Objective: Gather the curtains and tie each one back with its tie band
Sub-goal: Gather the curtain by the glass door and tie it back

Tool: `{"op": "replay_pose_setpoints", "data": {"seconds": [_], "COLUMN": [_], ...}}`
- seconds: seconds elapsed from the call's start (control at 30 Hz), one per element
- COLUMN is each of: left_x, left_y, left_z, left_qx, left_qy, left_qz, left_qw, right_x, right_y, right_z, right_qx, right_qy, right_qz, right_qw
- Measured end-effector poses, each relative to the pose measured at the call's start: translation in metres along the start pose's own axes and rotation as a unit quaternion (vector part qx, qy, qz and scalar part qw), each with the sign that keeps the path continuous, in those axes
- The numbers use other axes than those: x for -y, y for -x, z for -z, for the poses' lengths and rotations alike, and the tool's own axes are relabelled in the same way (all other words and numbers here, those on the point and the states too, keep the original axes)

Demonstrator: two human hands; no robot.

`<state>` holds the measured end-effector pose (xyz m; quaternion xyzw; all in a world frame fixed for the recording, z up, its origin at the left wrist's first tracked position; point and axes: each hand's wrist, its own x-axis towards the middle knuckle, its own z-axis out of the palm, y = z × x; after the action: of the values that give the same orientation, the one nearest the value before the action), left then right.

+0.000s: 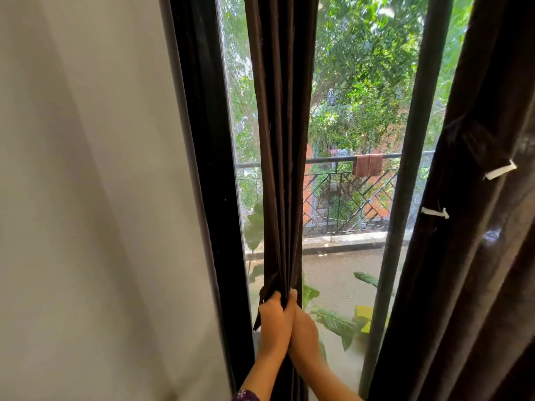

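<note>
A dark brown curtain (282,134) hangs gathered into a narrow pleated bundle in front of the window. My left hand (275,322) grips the bundle from the left, low down. My right hand (304,328) grips it from the right at the same height, pressed against the left one. A dark strip of fabric (260,311) hangs beside my left hand; whether it is the tie band I cannot tell. A second dark curtain (474,256) hangs at the right, with small white tags (499,171) on it.
A black window frame (208,169) borders a pale wall (86,198) at the left. A dark vertical bar (405,183) divides the glass. Outside are a balcony railing (347,192) with a cloth on it, leafy plants and trees.
</note>
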<state>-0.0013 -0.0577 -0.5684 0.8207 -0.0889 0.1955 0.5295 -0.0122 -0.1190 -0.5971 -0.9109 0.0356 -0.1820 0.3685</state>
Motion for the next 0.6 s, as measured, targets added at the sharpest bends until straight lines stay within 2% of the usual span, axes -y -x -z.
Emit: {"op": "replay_pose_setpoints", "data": {"seconds": [0.07,0.13,0.2,0.27,0.37,0.43,0.5,0.6], "left_x": [-0.001,0.0,0.003,0.007,0.01,0.006,0.003,0.001], "left_y": [0.001,0.002,0.002,0.001,-0.001,0.0,0.001,0.003], "left_z": [0.001,0.005,0.008,0.011,0.012,0.015,0.018,0.022], "left_qx": [-0.006,-0.01,-0.019,-0.044,-0.07,-0.05,-0.026,-0.011], "left_qy": [-0.031,-0.066,-0.091,-0.108,-0.125,-0.125,-0.118,-0.088], "left_qz": [-0.011,-0.009,-0.011,-0.024,-0.035,-0.021,-0.018,-0.018], "left_qw": [0.999,0.998,0.996,0.993,0.989,0.991,0.993,0.996], "right_x": [-0.003,-0.012,-0.019,-0.029,-0.027,-0.018,-0.012,-0.014], "right_y": [0.006,0.004,0.002,-0.008,-0.034,-0.05,-0.058,-0.055], "right_z": [0.004,0.01,0.02,0.026,0.037,0.045,0.049,0.049], "right_qx": [0.017,0.049,0.038,-0.045,-0.157,-0.138,-0.079,-0.102], "right_qy": [0.058,0.106,-0.008,-0.134,-0.175,-0.196,-0.213,-0.2], "right_qz": [0.014,0.077,0.137,0.172,0.096,0.043,0.038,0.035], "right_qw": [0.998,0.99,0.99,0.975,0.967,0.97,0.973,0.974]}}
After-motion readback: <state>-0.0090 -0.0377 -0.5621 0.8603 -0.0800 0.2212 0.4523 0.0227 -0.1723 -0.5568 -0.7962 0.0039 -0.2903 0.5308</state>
